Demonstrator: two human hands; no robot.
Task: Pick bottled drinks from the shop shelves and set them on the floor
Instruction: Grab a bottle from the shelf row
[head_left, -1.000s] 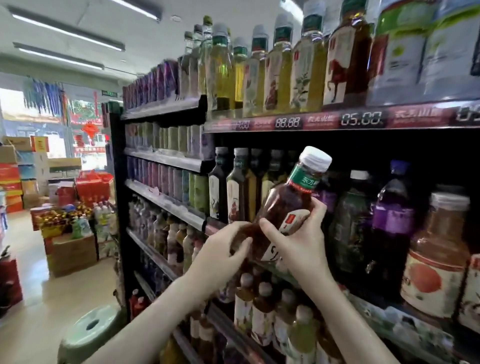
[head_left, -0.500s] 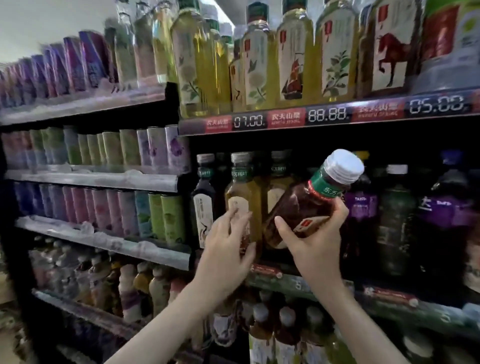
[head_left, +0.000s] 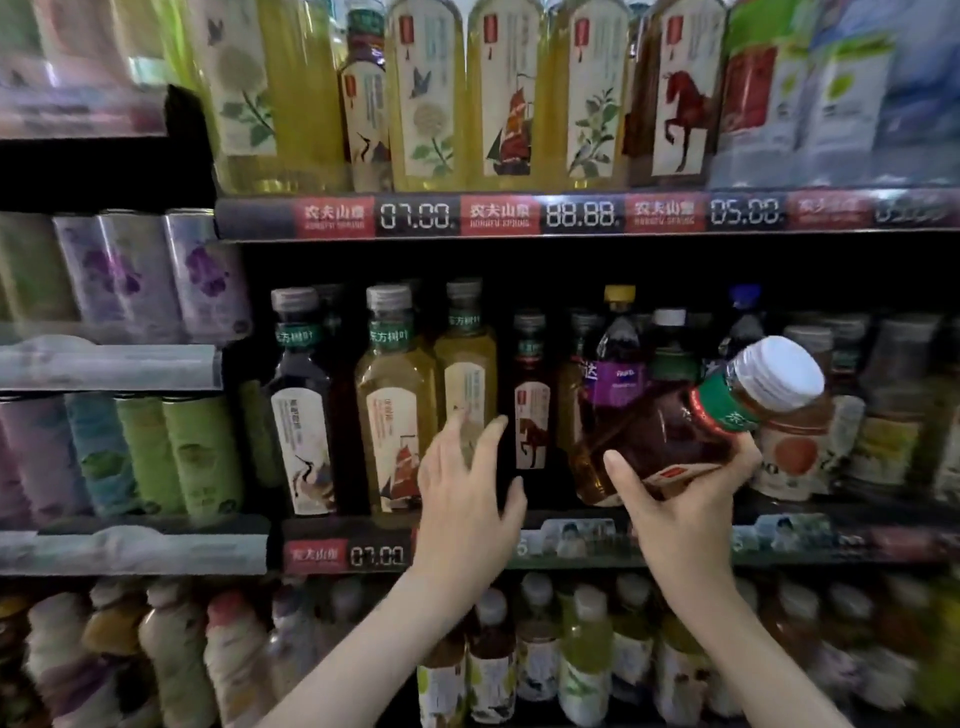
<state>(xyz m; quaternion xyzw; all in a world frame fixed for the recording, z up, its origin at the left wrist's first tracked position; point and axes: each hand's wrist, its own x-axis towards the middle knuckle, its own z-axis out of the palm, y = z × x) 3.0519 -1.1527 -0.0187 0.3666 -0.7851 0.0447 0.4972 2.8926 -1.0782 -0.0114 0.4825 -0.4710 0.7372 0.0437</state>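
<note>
My right hand (head_left: 680, 499) grips a brown tea bottle (head_left: 675, 441) with a white cap and green neck band, tilted so the cap points up and right, in front of the middle shelf. My left hand (head_left: 467, 488) is open with fingers spread, reaching toward the yellow tea bottles (head_left: 395, 410) and a dark tea bottle with a horse label (head_left: 531, 400) on that shelf, just short of them. It holds nothing. The floor is out of view.
The middle shelf edge (head_left: 363, 553) carries price tags. Tall yellow tea bottles (head_left: 509, 93) stand on the shelf above, small bottles (head_left: 582, 654) below. Cans (head_left: 156, 452) fill the left bay. Purple and orange drinks (head_left: 795, 415) stand behind the held bottle.
The view has swung closer to the shelves. My left hand let go of the brown bottle and moved left toward the shelved bottles; my right hand carried the bottle to the right, tilting it more.
</note>
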